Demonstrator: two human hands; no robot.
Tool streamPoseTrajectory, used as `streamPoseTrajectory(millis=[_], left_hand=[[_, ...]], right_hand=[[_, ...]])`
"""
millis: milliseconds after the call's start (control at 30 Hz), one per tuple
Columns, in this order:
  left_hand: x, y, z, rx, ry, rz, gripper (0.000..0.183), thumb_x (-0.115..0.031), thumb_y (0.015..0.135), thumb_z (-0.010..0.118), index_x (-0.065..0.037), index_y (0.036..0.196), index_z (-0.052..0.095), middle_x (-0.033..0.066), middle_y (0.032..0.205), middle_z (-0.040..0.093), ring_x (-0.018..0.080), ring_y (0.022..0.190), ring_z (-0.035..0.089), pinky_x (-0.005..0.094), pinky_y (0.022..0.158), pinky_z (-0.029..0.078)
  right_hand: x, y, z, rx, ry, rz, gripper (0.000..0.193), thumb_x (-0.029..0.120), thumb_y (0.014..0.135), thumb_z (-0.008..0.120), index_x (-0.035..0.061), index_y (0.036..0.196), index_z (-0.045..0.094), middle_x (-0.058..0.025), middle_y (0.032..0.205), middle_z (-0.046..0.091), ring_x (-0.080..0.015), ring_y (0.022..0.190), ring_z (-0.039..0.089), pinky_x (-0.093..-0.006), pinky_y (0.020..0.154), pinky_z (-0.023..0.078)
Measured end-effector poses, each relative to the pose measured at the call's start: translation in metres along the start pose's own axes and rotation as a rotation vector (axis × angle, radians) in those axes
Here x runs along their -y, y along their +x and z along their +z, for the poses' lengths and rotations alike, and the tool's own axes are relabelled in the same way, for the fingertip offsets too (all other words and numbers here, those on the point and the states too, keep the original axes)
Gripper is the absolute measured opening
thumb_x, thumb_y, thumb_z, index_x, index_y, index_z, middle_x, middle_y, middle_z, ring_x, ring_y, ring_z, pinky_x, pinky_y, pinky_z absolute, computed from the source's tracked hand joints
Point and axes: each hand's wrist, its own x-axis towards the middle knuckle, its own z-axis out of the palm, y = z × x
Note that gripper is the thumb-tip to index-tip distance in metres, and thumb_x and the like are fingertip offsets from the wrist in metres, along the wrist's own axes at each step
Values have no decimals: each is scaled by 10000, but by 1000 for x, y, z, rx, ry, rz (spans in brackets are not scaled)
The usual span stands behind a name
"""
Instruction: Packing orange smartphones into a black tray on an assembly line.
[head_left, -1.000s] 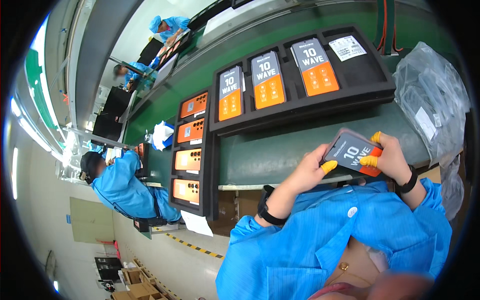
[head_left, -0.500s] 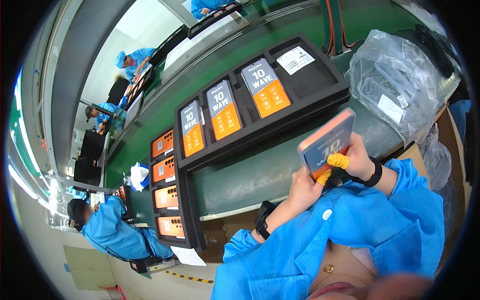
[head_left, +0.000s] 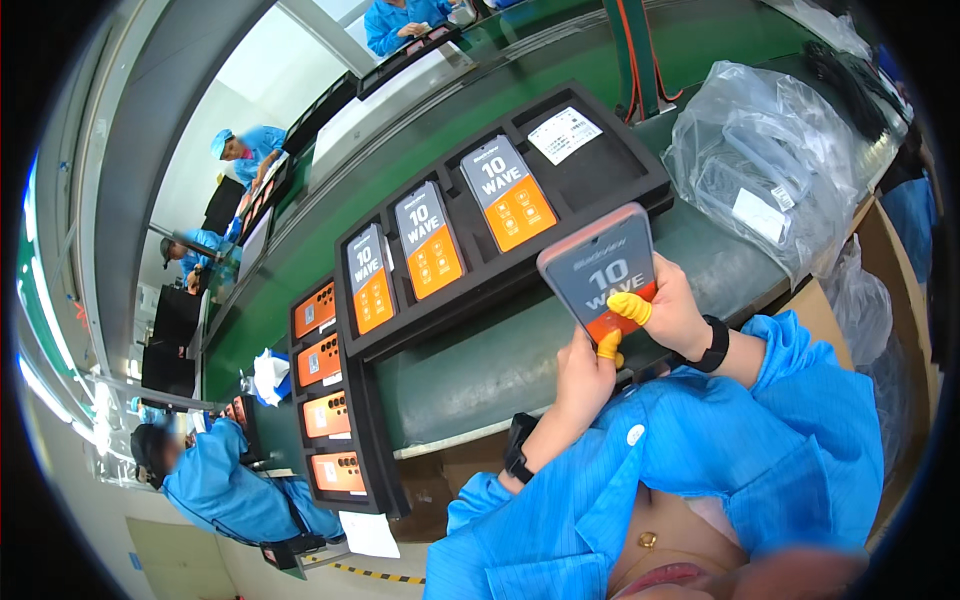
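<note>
Both my hands hold one smartphone (head_left: 598, 262), its grey and orange front film facing up toward me. My left hand (head_left: 585, 377) grips its lower end, and my right hand (head_left: 672, 310) its lower right side. Yellow finger cots cover both thumbs, which press on the front. Just beyond the phone lies a black foam tray (head_left: 590, 195). Three similar phones rest face up in its slots: a left one (head_left: 371, 279), a middle one (head_left: 429, 240) and a right one (head_left: 507, 186). The tray's far right slot has a white label (head_left: 564, 135).
A second black tray (head_left: 372, 440) at the left holds several orange-backed phones (head_left: 325, 413). Right of the trays sits a clear plastic bag (head_left: 765, 170) on the green bench (head_left: 440, 385). A cardboard box (head_left: 900, 330) stands at my right. Co-workers in blue (head_left: 225, 470) work along the line.
The phone, still in both hands, has shifted left and turned so its front faces me more squarely. The trays appear slightly lower and further left in view.
</note>
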Motion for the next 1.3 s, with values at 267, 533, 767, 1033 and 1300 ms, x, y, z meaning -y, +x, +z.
streamPoseTrajectory(millis=[267, 533, 767, 1033, 1300], left_hand=[[8, 14, -50, 148, -17, 21, 257, -92, 788, 537, 5, 1018, 475, 95, 869, 590, 150, 797, 565, 269, 705, 442], [0, 17, -105, -423, 87, 174, 249, -86, 801, 532, 17, 1019, 471, 95, 937, 567, 144, 842, 552, 257, 726, 443], [53, -3, -197, -1024, 690, 27, 414, -135, 829, 507, 11, 1171, 327, 159, 1097, 460, 212, 1008, 469, 307, 829, 393], [123, 44, -228, -1118, 85, -54, 422, -56, 785, 512, 51, 1167, 370, 136, 1101, 456, 166, 961, 456, 255, 822, 358], [120, 52, -215, -1277, -158, 124, 293, 37, 742, 476, 68, 1032, 439, 129, 980, 497, 192, 900, 486, 298, 804, 384]], right_hand=[[27, 78, -23, -60, 31, -34, 306, 93, 755, 602, 17, 1025, 480, -49, 905, 571, -85, 781, 536, -246, 686, 445], [17, 187, -41, 456, -1450, 363, 555, 220, 730, 594, -92, 1121, 355, -264, 1021, 500, -360, 887, 536, -339, 750, 444], [20, 110, -72, 201, -1176, -464, 629, 210, 584, 709, 15, 1114, 433, -174, 1172, 399, -343, 1091, 367, -375, 916, 315], [-8, 71, -75, 104, -1408, -572, 541, 136, 477, 726, 60, 961, 495, -111, 957, 490, -289, 1021, 417, -429, 922, 281], [-12, 87, -85, 177, -1373, -497, 569, 27, 430, 721, 21, 944, 478, -157, 975, 480, -361, 986, 421, -414, 892, 321]])
